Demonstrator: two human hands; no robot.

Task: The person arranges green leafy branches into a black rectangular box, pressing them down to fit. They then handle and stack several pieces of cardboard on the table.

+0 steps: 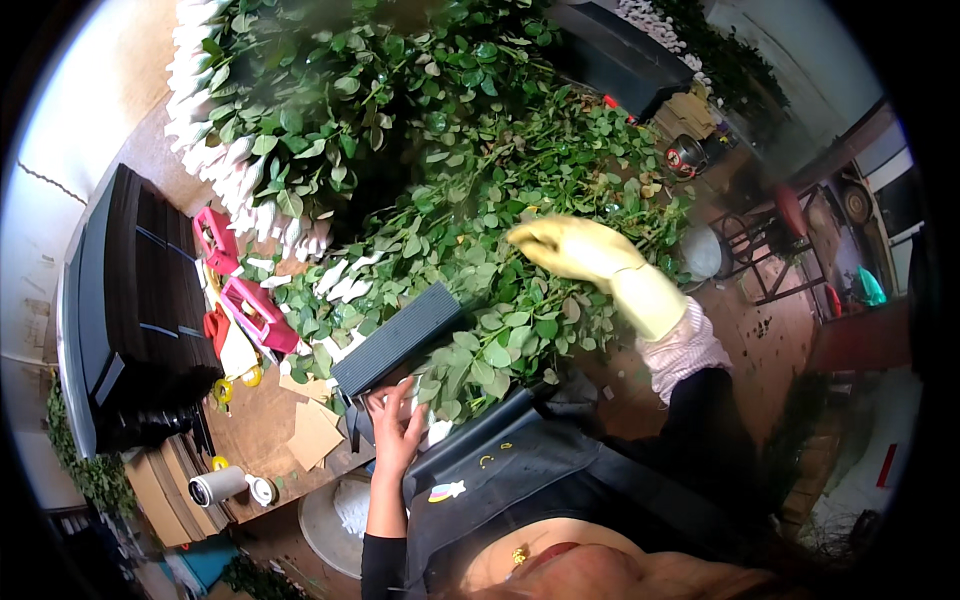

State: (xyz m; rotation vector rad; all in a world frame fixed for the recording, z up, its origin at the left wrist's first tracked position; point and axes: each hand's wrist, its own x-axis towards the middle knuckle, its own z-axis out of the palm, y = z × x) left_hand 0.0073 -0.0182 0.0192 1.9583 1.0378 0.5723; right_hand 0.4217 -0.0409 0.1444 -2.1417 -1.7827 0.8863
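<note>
My left hand (394, 428), bare, is low in the middle with its fingers apart. Its fingertips touch white-wrapped flower heads (411, 398) at the lower end of a dark grey corrugated cardboard piece (397, 338). Leafy stems (497, 350) spread to the right of that cardboard. Over the pile of green cut stems (450, 215), my right hand (575, 248) wears a pale yellow rubber glove. Its fingers are curled and pressed together, low over the leaves. Whatever may be between them is hidden.
Dark folded cardboard (150, 290) is stacked at left, beside pink tape dispensers (262, 315). A white cup (217, 486) and brown card pieces (312, 433) are on the wooden table. Bunches with white-covered heads (215, 160) stand far left. A round bin (325, 520) is below.
</note>
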